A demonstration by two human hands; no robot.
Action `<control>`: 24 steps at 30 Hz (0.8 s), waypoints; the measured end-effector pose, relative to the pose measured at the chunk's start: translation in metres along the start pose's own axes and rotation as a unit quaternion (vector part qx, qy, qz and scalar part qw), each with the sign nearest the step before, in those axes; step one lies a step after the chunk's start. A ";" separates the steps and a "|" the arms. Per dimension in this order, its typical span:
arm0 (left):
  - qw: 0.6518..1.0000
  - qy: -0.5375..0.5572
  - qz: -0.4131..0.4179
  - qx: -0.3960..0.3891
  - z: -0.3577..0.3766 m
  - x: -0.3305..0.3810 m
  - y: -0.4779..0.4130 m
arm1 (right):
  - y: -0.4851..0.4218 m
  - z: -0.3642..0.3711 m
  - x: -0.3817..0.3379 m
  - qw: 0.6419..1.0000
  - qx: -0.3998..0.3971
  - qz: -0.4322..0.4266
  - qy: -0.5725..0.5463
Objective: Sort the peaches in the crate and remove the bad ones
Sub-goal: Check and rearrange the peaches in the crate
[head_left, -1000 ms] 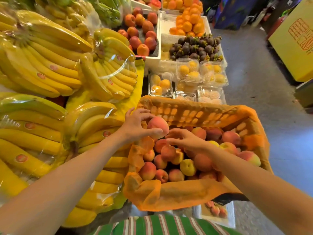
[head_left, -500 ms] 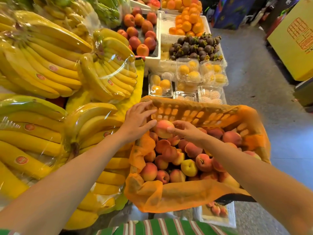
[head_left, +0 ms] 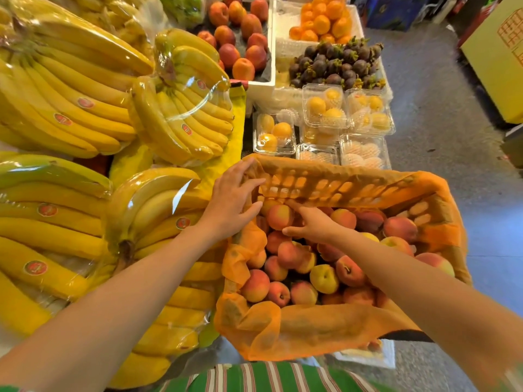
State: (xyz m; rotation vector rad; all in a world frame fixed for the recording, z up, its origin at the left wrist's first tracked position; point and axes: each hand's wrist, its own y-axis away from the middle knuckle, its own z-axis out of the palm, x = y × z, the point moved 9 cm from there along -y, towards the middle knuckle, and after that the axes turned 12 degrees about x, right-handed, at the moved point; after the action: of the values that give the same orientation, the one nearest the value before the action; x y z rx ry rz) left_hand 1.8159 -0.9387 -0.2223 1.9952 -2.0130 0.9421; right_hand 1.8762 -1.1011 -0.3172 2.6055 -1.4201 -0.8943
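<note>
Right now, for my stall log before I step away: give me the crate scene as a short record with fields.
crate: orange-lined crate, full of loose peaches
left hand: open, fingers straight over the crate's far left corner
right hand: thumb and forefinger pinch one peach at the pile's far left
left of crate: wrapped bananas
beyond crate: clear fruit boxes

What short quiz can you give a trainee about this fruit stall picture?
1. True or false: the left hand is clenched.
2. The right hand pinches a peach at the crate's: A) far left B) near right C) middle.
3. Fill in: left of the crate lie wrapped ____.
Key: 1 false; 2 A; 3 bananas.
</note>
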 end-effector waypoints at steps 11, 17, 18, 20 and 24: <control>0.958 0.109 0.155 -0.216 0.071 0.131 -0.011 | 0.108 -0.111 0.052 0.994 -0.021 0.064 -0.081; 0.917 0.119 0.175 -0.337 0.130 0.188 0.018 | 0.172 -0.136 0.095 0.996 -0.044 0.077 0.012; 0.917 0.110 0.176 -0.342 0.138 0.194 0.020 | 0.176 -0.135 0.097 0.996 -0.044 0.061 0.052; 0.920 0.087 0.166 -0.343 0.152 0.203 0.022 | 0.180 -0.135 0.099 0.990 -0.033 0.027 0.138; 0.933 0.052 0.113 -0.338 0.170 0.211 0.021 | 0.184 -0.136 0.114 0.968 -0.052 0.014 0.245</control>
State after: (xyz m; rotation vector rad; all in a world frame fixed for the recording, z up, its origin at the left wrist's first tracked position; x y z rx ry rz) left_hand 1.8290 -1.2083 -0.2535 1.3362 -2.1394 0.2925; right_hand 1.8522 -1.3279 -0.2017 2.4762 -1.2301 -0.2744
